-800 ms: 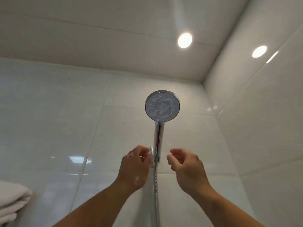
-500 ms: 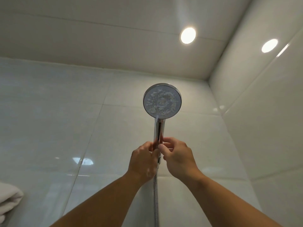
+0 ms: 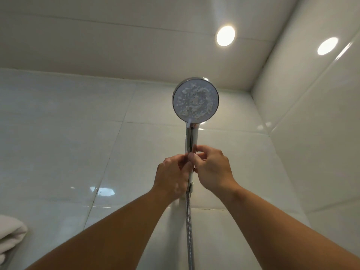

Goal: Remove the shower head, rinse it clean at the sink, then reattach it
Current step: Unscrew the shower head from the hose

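Observation:
The chrome shower head (image 3: 195, 100) hangs upright on the white tiled wall, its round spray face spotted with pale residue. Its handle (image 3: 191, 140) runs straight down into a wall bracket hidden behind my hands. My left hand (image 3: 172, 177) grips the lower handle from the left. My right hand (image 3: 213, 171) grips it from the right, fingertips pinched on the handle just above the left thumb. A ribbed metal hose (image 3: 189, 230) drops from the handle's base between my forearms.
White tiled walls meet in a corner (image 3: 257, 106) at the right. A folded white towel (image 3: 9, 236) lies at the lower left edge. Above is the ceiling with one recessed light (image 3: 225, 36) and its reflection on the right wall.
Both hands rose and closed in from either side of the handle onto it. The view moved nearer to the shower head.

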`<state>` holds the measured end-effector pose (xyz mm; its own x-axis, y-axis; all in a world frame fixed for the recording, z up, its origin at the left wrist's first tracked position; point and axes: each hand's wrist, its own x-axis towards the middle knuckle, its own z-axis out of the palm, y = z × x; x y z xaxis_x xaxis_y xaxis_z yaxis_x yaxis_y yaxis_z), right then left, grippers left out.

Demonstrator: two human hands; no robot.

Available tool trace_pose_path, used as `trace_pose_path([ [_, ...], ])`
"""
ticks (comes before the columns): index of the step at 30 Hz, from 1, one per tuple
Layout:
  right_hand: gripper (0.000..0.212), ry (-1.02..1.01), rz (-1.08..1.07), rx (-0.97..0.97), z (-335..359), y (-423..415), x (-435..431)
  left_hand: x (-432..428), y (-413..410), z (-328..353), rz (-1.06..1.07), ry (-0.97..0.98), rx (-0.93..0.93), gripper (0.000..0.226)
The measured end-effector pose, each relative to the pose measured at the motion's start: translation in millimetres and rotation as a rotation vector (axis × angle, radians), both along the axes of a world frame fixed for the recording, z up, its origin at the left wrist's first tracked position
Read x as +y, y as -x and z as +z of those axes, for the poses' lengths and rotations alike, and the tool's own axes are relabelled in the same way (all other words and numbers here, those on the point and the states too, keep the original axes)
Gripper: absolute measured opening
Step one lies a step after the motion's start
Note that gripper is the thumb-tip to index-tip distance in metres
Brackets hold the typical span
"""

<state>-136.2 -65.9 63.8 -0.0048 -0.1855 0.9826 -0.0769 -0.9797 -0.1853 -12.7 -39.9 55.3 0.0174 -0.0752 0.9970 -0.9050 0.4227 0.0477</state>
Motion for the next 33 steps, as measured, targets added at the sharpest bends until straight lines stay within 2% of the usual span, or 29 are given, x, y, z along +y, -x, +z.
trace_pose_path([
  [4,0.018,-0.03,0.035,0.003,19,12,11,17,12,17,-0.059,-0.006,0.009,0.031],
  [7,0.016,-0.051,0.056,0.01,23,22,18,29,22,20,-0.094,-0.036,0.007,0.031],
  [14,0.012,-0.19,0.113,0.046,-17,41,38,50,39,-26,-0.241,-0.13,0.076,0.029],
  [17,0.011,-0.266,0.129,0.069,-52,43,45,54,38,-62,-0.336,-0.198,0.146,0.026],
  [24,0.01,-0.475,0.207,0.113,-156,32,64,71,25,-163,-0.361,-0.369,0.252,0.03],
  [33,0.012,-0.813,0.245,0.103,-328,15,133,138,4,-328,-0.429,-0.72,0.29,0.007],
])
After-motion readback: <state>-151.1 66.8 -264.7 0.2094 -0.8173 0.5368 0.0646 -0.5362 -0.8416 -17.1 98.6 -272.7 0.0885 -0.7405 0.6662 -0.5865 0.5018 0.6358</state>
